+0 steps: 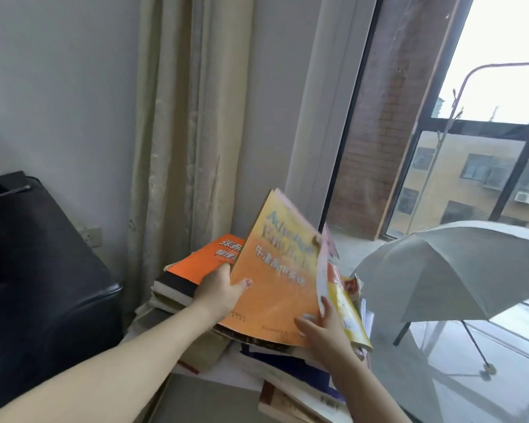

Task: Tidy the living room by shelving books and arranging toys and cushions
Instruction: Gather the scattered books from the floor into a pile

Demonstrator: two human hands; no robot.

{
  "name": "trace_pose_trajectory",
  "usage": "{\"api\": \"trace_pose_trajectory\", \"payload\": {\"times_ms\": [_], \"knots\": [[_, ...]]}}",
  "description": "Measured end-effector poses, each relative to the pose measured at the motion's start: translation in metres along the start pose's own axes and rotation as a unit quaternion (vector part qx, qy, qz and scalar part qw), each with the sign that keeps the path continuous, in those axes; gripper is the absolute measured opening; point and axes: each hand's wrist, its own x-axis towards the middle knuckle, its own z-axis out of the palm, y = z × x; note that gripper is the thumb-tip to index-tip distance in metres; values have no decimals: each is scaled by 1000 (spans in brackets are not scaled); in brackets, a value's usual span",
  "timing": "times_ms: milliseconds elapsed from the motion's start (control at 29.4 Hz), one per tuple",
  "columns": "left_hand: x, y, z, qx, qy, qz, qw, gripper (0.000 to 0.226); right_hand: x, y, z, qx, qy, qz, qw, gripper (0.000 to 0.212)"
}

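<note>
Gripping the orange book (275, 285) by its left edge with the curled left hand (219, 290), pinching its corner with the right hand (322, 329); showing 牛津高中英语.

A dark padded seat (43, 285) crowds the book pile (177, 288) at nine o'clock, and an open grey umbrella (455, 270) blocks three o'clock. At twelve o'clock curtains (180, 117) hang close behind; the air above the pile is open.

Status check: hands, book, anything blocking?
Left hand grips the orange book at its left edge, right hand pinches its lower right corner. Book tilted up over the book pile. Open umbrella close on the right.
</note>
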Motion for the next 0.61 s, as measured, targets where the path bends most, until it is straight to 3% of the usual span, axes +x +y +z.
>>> {"api": "trace_pose_trajectory", "payload": {"times_ms": [68, 136, 204, 272, 374, 511, 613], "knots": [[-16, 15, -10, -59, 20, 68, 996, 10, -2, -1, 0, 38, 77, -12, 996, 59], [-25, 32, -25, -86, 40, 128, 987, 13, -4, -10, -1, 100, 138, -25, 985, 72], [-27, 49, -41, -89, 61, 184, 977, 17, -3, -28, -2, 270, 129, -25, 954, 75], [-25, 60, -49, -108, 78, 214, 968, 16, 0, -52, -13, 351, 147, -53, 923, 61], [-12, 63, -50, -156, 82, 196, 965, 24, 3, -80, -32, 354, 183, -118, 909, 44], [6, 70, -47, -309, 52, 137, 940, 76, 7, -101, -46, 298, 169, -193, 920, 31], [15, 65, -38, -270, 68, 112, 954, 76, 9, -96, -47, 316, 142, -184, 920, 28]]}}
